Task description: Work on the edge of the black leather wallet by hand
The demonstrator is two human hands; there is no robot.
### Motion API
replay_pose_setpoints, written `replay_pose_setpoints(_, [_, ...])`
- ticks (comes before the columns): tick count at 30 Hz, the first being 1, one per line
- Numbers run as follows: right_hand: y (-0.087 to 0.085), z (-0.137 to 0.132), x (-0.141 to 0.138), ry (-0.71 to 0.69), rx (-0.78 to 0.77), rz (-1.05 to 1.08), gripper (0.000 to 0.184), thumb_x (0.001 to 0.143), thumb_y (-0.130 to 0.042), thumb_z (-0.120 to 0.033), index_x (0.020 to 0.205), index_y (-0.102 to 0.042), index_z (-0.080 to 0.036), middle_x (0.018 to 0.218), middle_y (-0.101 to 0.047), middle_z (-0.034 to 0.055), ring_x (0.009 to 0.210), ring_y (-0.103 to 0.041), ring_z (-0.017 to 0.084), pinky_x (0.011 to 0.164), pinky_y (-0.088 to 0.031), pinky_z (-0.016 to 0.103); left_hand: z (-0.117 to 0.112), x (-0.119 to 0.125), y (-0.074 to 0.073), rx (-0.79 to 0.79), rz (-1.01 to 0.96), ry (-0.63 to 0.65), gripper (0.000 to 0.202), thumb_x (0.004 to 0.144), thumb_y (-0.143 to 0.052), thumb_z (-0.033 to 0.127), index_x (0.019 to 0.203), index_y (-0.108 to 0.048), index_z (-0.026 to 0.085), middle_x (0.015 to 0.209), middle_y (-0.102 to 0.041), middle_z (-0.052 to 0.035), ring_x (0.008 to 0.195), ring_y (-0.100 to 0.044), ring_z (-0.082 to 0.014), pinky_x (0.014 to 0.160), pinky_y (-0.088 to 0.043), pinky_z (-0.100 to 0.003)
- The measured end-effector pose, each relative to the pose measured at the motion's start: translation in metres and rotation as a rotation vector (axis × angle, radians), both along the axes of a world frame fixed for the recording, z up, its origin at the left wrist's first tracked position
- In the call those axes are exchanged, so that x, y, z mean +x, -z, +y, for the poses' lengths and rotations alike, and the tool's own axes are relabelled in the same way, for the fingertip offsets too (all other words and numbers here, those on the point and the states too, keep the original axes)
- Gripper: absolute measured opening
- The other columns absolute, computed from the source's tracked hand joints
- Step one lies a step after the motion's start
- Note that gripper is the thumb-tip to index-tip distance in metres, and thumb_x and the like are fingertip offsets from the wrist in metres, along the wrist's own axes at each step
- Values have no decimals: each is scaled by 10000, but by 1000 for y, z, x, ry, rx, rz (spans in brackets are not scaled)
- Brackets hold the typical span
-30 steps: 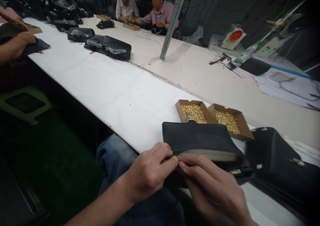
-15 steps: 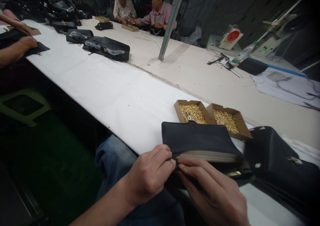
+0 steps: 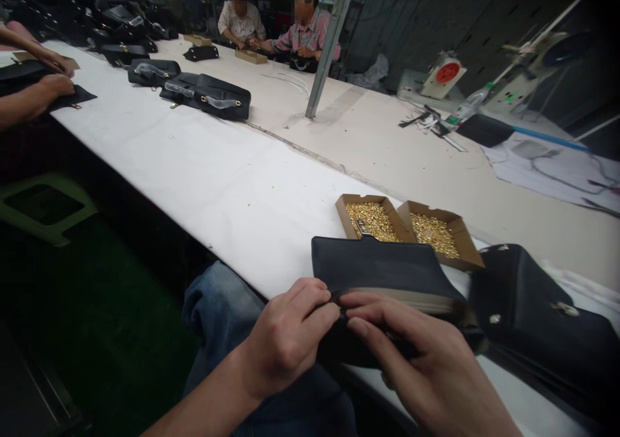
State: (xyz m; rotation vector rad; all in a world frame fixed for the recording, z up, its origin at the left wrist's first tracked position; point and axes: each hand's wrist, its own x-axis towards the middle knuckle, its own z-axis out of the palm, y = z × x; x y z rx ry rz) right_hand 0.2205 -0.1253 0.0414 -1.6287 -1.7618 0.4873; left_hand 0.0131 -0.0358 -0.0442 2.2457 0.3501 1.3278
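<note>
A black handbag [image 3: 378,266] lies at the table edge above my lap, its flap raised and its pale lining showing at the mouth. My left hand [image 3: 290,330] is closed on the bag's near left corner, pinching the edge. Close beside it, my right hand [image 3: 416,353] rests against the same corner, thumb and forefinger a little apart at the rim. Whatever small part may sit between the fingertips is hidden. Just past the flap stand two cardboard trays, the left tray [image 3: 343,212] and the right tray [image 3: 467,246], both holding small gold metal fittings.
Another black bag [image 3: 537,308] lies on the right. Several finished-looking bags [image 3: 213,95] stand farther along the white table [image 3: 217,185]. A metal post [image 3: 329,53] rises from the tabletop. A co-worker's hands [image 3: 55,88] handle a bag at left; two people sit across.
My right hand has shifted slightly, its thumb parting from the forefinger. The gold zipper seen beside it before is now covered. My left hand keeps its grip.
</note>
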Motion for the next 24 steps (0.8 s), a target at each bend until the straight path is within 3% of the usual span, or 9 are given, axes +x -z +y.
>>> replay_pose_setpoints(4, [-9,12,5,14,-235,99,171,1140,-708,-438,1084,-848,-358,1057,-857,-42,896,-828,186,755,-643,269,-3,2,1,71,-7,-67,188,1048,-631,-74,1173,-733,22,1170,-737,-204,1191,-734,-327,1014,-753,-489])
replay_pose_setpoints(6, [-7,14,8,42,-282,58,145,1096,-734,-466,1083,-843,-371,1004,-850,-57,833,-809,202,701,-606,318,-4,4,4,58,-36,-81,142,1047,-658,-69,1129,-725,26,1156,-748,-203,1182,-749,-326,1029,-757,-505])
replay_pose_setpoints(11, [-3,14,15,71,-305,-172,200,1069,-712,-522,1198,-819,-412,1109,-853,-49,975,-815,284,786,-560,419,-4,7,10,36,-71,-81,118,1045,-678,-70,1076,-708,40,1132,-764,-196,1145,-772,-314,1038,-765,-526])
replay_pose_setpoints(17, [-16,23,13,-97,-438,-28,181,1126,-652,-453,1082,-781,-334,1047,-776,-26,965,-731,209,841,-519,389,-6,6,3,108,-45,-117,122,1064,-648,-57,1102,-733,22,1115,-765,-196,1142,-769,-320,1007,-774,-494])
replay_pose_setpoints(24, [-14,16,13,-71,-468,24,156,1128,-655,-457,1092,-734,-328,1057,-722,-45,953,-666,182,833,-485,363,-9,9,2,89,-70,-118,104,1046,-672,-65,1052,-726,23,1093,-766,-188,1100,-781,-316,1009,-773,-507])
